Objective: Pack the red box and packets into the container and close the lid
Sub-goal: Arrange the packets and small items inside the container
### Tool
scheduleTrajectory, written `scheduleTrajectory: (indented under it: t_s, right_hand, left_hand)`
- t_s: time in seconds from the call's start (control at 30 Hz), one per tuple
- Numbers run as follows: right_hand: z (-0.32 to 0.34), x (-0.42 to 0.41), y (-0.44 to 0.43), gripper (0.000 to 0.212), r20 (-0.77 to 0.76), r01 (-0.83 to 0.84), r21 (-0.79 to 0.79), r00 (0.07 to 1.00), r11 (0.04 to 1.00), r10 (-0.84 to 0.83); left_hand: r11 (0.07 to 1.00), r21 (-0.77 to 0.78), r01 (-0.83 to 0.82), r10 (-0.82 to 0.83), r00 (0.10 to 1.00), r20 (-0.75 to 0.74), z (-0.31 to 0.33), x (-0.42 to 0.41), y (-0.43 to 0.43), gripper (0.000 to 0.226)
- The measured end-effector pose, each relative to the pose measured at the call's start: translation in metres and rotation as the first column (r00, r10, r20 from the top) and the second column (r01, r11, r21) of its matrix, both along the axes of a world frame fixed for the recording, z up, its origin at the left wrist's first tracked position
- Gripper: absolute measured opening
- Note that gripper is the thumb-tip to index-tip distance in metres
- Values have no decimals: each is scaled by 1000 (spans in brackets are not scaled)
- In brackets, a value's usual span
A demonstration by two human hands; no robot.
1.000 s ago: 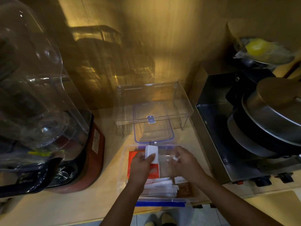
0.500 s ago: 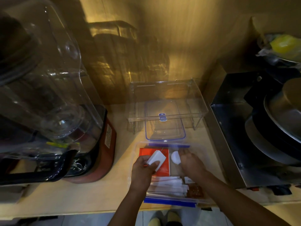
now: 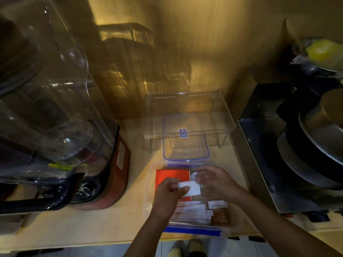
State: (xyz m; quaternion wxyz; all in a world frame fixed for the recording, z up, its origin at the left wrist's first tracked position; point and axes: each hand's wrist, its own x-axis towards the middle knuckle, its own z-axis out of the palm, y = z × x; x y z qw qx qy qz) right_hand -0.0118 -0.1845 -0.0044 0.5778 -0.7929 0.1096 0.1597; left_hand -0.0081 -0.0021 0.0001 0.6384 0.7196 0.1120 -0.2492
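The left hand (image 3: 168, 191) grips a thin, light white packet (image 3: 190, 188) by its edge over the container (image 3: 152, 182); the right hand's (image 3: 213, 180) grip looks released

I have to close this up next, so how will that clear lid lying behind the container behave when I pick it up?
The lid looks like thin clear plastic with a blue rim, so probably light and fairly stiff, flexing slightly. Its smooth surface may feel slippery. It lies partly under the clear shelf, so it likely needs sliding out first.
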Motion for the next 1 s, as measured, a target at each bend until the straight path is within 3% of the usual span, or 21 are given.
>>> scheduleTrajectory:
  t_s: [0.03,0.07,0.1,0.17,0.23,0.3,0.4,0.47,0.57,0.67,0.77,0.9,1.0]
  right_hand:
    - [5,-4,-3,32,-20,-65,90,998,994,67]
    - [8,-8,-5,40,-28,-144,81,989,986,147]
    - [8,-13,-8,47,-17,-216,14,976,976,217]
    - [-1,-20,-12,57,20,-304,-264,947,915,320]
    - [-10,-25,-14,60,32,-276,-480,943,833,331]
    - [-15,-27,-16,58,34,-235,-552,952,800,304]
    - [-20,-31,-19,55,-24,-233,-620,960,749,279]
    - [-23,-32,-18,54,-67,-262,-684,952,680,300]
    - [-27,-28,-14,53,-115,-314,-744,930,590,349]
    - [-30,-24,-8,55,-188,-393,-751,897,530,399]
    - [-34,-22,-1,52,-210,-418,-752,885,510,416]
    - [-43,-24,5,44,-173,-402,-741,889,539,425]
    - [-48,-26,6,46,-160,-382,-754,895,535,416]
  left_hand:
    - [1000,1,8,-8,1000,-7,0,1,-3,19]
    - [1000,-9,11,-11,1000,-19,1,1,-7,18]
    - [1000,-28,12,-13,999,-34,2,1,-10,17]
    - [999,-37,38,-39,998,-46,3,2,-17,14]
    - [996,12,91,-90,996,-14,1,0,-23,11]
    - [990,76,122,-129,988,86,-2,-2,-27,10]
    - [924,353,145,-277,891,360,-6,-1,-24,9]
    - [783,616,89,-461,747,479,-12,2,-17,24]
    - [509,852,123,-647,707,284,-21,8,-6,55]
    - [332,905,265,-711,701,55,-33,10,3,84]
    - [303,897,321,-732,681,4,-38,10,5,93]
    - [205,937,283,-806,593,-2,-38,13,13,82]
    - [226,932,284,-822,568,26,-39,16,22,78]
